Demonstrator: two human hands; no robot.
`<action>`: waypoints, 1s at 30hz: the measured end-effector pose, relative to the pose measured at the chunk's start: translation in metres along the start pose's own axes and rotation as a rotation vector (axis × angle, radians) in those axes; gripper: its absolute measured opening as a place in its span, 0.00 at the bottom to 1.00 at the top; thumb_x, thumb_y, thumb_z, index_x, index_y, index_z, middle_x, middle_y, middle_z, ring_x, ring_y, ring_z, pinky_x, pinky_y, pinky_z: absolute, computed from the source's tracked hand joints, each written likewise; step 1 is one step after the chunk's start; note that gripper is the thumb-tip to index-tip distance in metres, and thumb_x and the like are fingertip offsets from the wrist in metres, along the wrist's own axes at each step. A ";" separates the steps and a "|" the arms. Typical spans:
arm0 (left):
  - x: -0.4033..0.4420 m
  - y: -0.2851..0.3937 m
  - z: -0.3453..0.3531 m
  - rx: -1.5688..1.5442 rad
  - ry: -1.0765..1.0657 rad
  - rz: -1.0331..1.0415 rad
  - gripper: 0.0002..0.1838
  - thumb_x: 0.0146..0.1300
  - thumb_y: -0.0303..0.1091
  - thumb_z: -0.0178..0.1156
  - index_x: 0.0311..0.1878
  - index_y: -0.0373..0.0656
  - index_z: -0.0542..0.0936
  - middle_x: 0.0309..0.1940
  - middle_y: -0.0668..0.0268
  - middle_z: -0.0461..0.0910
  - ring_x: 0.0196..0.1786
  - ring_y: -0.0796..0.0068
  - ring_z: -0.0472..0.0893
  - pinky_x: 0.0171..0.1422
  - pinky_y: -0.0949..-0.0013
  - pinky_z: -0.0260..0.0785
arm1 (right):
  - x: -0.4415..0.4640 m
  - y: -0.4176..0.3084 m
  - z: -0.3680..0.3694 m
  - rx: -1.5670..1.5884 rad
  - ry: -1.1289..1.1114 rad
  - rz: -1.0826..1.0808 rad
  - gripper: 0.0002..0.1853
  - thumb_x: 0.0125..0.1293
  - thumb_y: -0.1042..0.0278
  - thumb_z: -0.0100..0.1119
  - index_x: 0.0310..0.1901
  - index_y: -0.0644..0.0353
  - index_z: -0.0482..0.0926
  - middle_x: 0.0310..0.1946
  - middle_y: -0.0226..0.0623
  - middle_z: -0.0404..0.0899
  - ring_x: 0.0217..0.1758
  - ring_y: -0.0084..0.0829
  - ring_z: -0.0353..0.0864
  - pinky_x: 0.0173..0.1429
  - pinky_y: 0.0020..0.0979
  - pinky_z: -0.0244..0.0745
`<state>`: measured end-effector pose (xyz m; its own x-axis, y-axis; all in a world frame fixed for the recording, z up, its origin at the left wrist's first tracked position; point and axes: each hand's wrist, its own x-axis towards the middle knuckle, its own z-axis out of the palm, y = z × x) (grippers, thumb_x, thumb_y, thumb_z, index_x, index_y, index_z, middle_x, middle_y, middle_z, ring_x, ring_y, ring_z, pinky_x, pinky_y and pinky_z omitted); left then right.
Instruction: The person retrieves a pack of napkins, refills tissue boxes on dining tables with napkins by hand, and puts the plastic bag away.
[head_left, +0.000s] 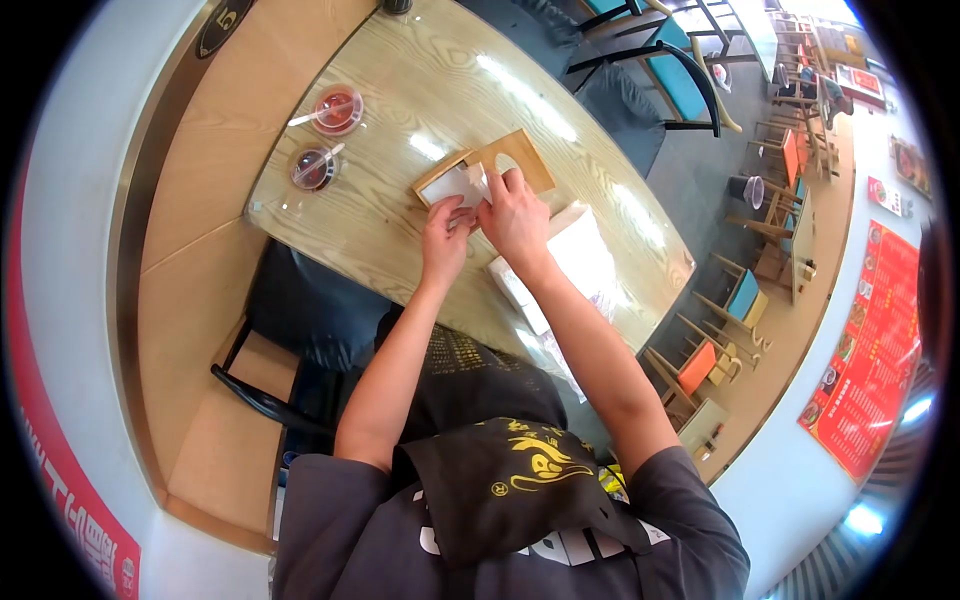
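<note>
Wood-grain table [400,90] held cups [338,110] and a box [426,188]. Right hand [517,212] pinched white paper [478,180] over the box; left hand [447,236] curled beside it, grip unclear.

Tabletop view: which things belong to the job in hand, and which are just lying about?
Likely in the job:
left hand and right hand, fingers at the white paper
open wooden box
wooden panel with oval opening
white pack near the right forearm

Apparently just lying about:
cup with red contents
cup with dark contents

Gap btwn 2 cups [338,109] & box [428,186], white pkg [580,252] obstructing R
</note>
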<state>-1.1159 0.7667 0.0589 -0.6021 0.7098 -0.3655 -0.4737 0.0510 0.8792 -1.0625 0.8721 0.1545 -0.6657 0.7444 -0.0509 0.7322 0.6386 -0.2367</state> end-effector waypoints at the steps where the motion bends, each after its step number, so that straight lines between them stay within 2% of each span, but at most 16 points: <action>1: 0.001 0.005 0.002 -0.066 -0.027 -0.093 0.19 0.69 0.25 0.55 0.61 0.31 0.71 0.52 0.58 0.77 0.52 0.70 0.81 0.51 0.70 0.76 | 0.000 -0.001 0.001 -0.001 0.000 -0.002 0.21 0.51 0.69 0.63 0.50 0.56 0.78 0.38 0.37 0.74 0.40 0.38 0.82 0.35 0.38 0.78; 2: 0.003 0.011 0.004 -0.132 -0.054 -0.185 0.19 0.71 0.29 0.53 0.62 0.32 0.71 0.55 0.58 0.76 0.54 0.70 0.80 0.54 0.68 0.75 | 0.000 -0.003 0.002 -0.002 0.022 -0.029 0.23 0.50 0.69 0.63 0.51 0.57 0.78 0.38 0.37 0.74 0.41 0.38 0.81 0.35 0.37 0.78; 3: 0.004 0.016 0.005 -0.132 -0.053 -0.183 0.19 0.71 0.29 0.53 0.62 0.32 0.71 0.55 0.58 0.76 0.54 0.70 0.80 0.54 0.68 0.75 | 0.000 -0.004 0.004 -0.002 0.044 -0.056 0.24 0.49 0.69 0.64 0.52 0.58 0.78 0.38 0.36 0.74 0.43 0.37 0.80 0.35 0.36 0.78; 5: 0.007 0.022 0.004 -0.437 0.045 -0.407 0.20 0.73 0.37 0.49 0.62 0.33 0.71 0.58 0.57 0.75 0.57 0.68 0.78 0.61 0.65 0.71 | 0.000 -0.007 0.015 -0.016 0.057 -0.079 0.26 0.49 0.69 0.64 0.54 0.58 0.77 0.38 0.36 0.74 0.43 0.37 0.79 0.36 0.36 0.78; 6: 0.006 0.025 0.001 -0.434 0.037 -0.407 0.20 0.73 0.37 0.49 0.62 0.33 0.71 0.58 0.57 0.75 0.57 0.68 0.78 0.61 0.65 0.71 | 0.000 -0.008 0.021 -0.030 0.071 -0.099 0.28 0.49 0.68 0.65 0.56 0.59 0.76 0.38 0.37 0.73 0.43 0.37 0.78 0.36 0.35 0.78; 8: -0.005 0.031 -0.013 -0.399 0.156 -0.281 0.21 0.75 0.41 0.47 0.60 0.35 0.72 0.57 0.57 0.76 0.60 0.66 0.76 0.63 0.63 0.69 | -0.001 -0.017 0.031 -0.020 0.051 -0.082 0.30 0.49 0.67 0.65 0.58 0.60 0.75 0.39 0.38 0.73 0.43 0.37 0.78 0.37 0.35 0.78; 11: -0.026 0.045 -0.036 -0.302 0.172 -0.256 0.19 0.75 0.40 0.47 0.59 0.35 0.72 0.55 0.57 0.77 0.57 0.66 0.77 0.61 0.64 0.70 | -0.006 -0.032 0.053 0.036 0.043 -0.040 0.33 0.52 0.64 0.66 0.61 0.62 0.71 0.43 0.42 0.74 0.45 0.39 0.77 0.39 0.35 0.78; 13: -0.034 0.046 -0.046 -0.270 0.160 -0.274 0.18 0.75 0.39 0.48 0.58 0.35 0.73 0.54 0.58 0.78 0.56 0.66 0.78 0.61 0.63 0.70 | -0.013 -0.037 0.062 0.240 0.153 -0.024 0.30 0.55 0.62 0.66 0.59 0.62 0.71 0.45 0.42 0.74 0.47 0.40 0.76 0.41 0.37 0.78; 14: -0.035 0.045 -0.050 -0.249 0.160 -0.290 0.17 0.75 0.38 0.48 0.57 0.35 0.74 0.53 0.58 0.78 0.55 0.67 0.79 0.61 0.63 0.70 | -0.018 -0.036 0.065 0.290 0.170 -0.047 0.21 0.57 0.61 0.66 0.50 0.62 0.75 0.44 0.42 0.74 0.46 0.41 0.76 0.43 0.37 0.78; 15: -0.035 0.043 -0.051 -0.243 0.150 -0.293 0.17 0.75 0.38 0.48 0.57 0.35 0.74 0.53 0.58 0.78 0.55 0.67 0.79 0.61 0.63 0.70 | -0.024 -0.031 0.067 0.290 0.176 -0.036 0.21 0.57 0.61 0.66 0.50 0.62 0.75 0.44 0.42 0.74 0.46 0.41 0.76 0.43 0.37 0.78; 17: -0.035 0.040 -0.049 -0.061 0.157 -0.223 0.14 0.74 0.34 0.51 0.54 0.35 0.77 0.52 0.59 0.79 0.51 0.68 0.80 0.59 0.65 0.71 | -0.032 -0.022 0.064 0.202 0.075 -0.123 0.14 0.57 0.63 0.66 0.40 0.61 0.77 0.42 0.40 0.75 0.46 0.41 0.76 0.44 0.37 0.76; 21: -0.023 0.035 -0.034 0.099 0.156 -0.168 0.11 0.71 0.29 0.56 0.52 0.35 0.78 0.47 0.61 0.79 0.47 0.72 0.80 0.54 0.70 0.73 | -0.035 -0.012 0.059 0.186 0.032 -0.133 0.10 0.57 0.64 0.66 0.34 0.59 0.78 0.40 0.39 0.76 0.44 0.41 0.76 0.46 0.37 0.74; 23: -0.011 0.030 -0.027 0.461 0.117 0.143 0.13 0.67 0.27 0.61 0.52 0.34 0.78 0.38 0.63 0.78 0.39 0.78 0.78 0.43 0.74 0.72 | -0.035 -0.011 0.060 0.296 0.018 -0.083 0.09 0.56 0.66 0.65 0.36 0.59 0.79 0.39 0.37 0.77 0.44 0.41 0.77 0.47 0.37 0.73; 24: -0.008 0.029 -0.026 0.465 0.109 0.146 0.13 0.67 0.27 0.61 0.52 0.34 0.78 0.38 0.63 0.78 0.39 0.78 0.78 0.43 0.74 0.72 | -0.037 -0.010 0.060 0.298 0.024 -0.076 0.09 0.56 0.66 0.65 0.36 0.59 0.79 0.39 0.37 0.77 0.44 0.41 0.77 0.47 0.37 0.73; 26: -0.002 0.030 -0.022 0.724 0.123 0.116 0.12 0.65 0.27 0.63 0.50 0.36 0.78 0.34 0.65 0.77 0.37 0.80 0.77 0.42 0.73 0.72 | -0.037 -0.010 0.054 0.325 0.132 -0.141 0.08 0.56 0.69 0.64 0.37 0.60 0.80 0.41 0.36 0.79 0.44 0.40 0.78 0.47 0.38 0.74; 30: 0.002 0.021 -0.017 0.662 0.169 0.064 0.12 0.63 0.27 0.65 0.46 0.35 0.76 0.33 0.66 0.77 0.33 0.81 0.76 0.38 0.73 0.71 | -0.047 -0.003 0.044 0.314 0.194 -0.035 0.08 0.56 0.69 0.61 0.37 0.60 0.80 0.40 0.38 0.78 0.43 0.40 0.78 0.46 0.39 0.75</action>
<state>-1.1382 0.7570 0.0717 -0.7335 0.6087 -0.3024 0.0261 0.4698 0.8824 -1.0398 0.8262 0.1153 -0.6276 0.7658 0.1402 0.6100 0.5956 -0.5227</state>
